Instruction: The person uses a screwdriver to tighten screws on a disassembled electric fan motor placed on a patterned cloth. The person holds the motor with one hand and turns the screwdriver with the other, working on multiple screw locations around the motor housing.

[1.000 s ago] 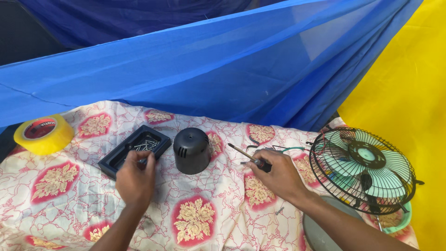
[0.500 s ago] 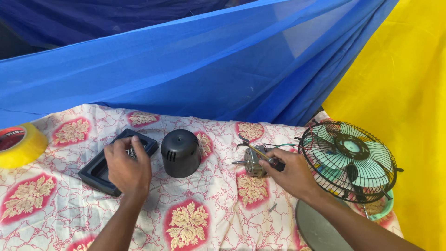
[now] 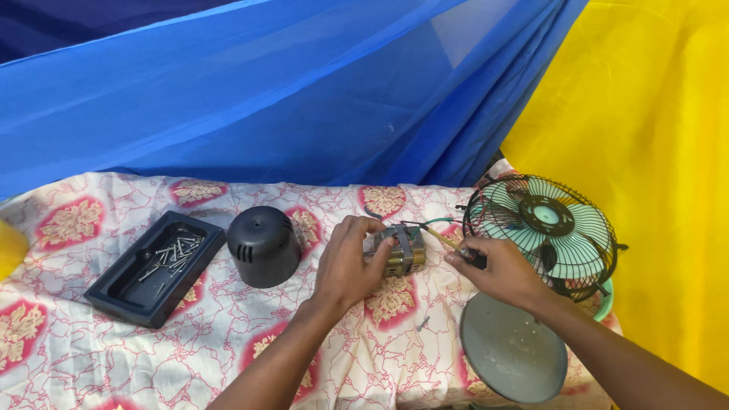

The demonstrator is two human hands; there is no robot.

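Left hand (image 3: pixel 348 262) gripping fan motor (image 3: pixel 401 250); right hand (image 3: pixel 497 269) at 3 o'clock, closed on screwdriver (image 3: pixel 454 246) touching motor.

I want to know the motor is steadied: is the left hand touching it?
Touching. The head view shows the left hand with its fingers curled over the near end of the small motor, no gap between them.

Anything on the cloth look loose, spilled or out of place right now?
One stray screw lies on the cloth between the motor and the grey round base, away from the other screws in the black tray. The left hand grips the motor; the right hand holds a screwdriver to it.
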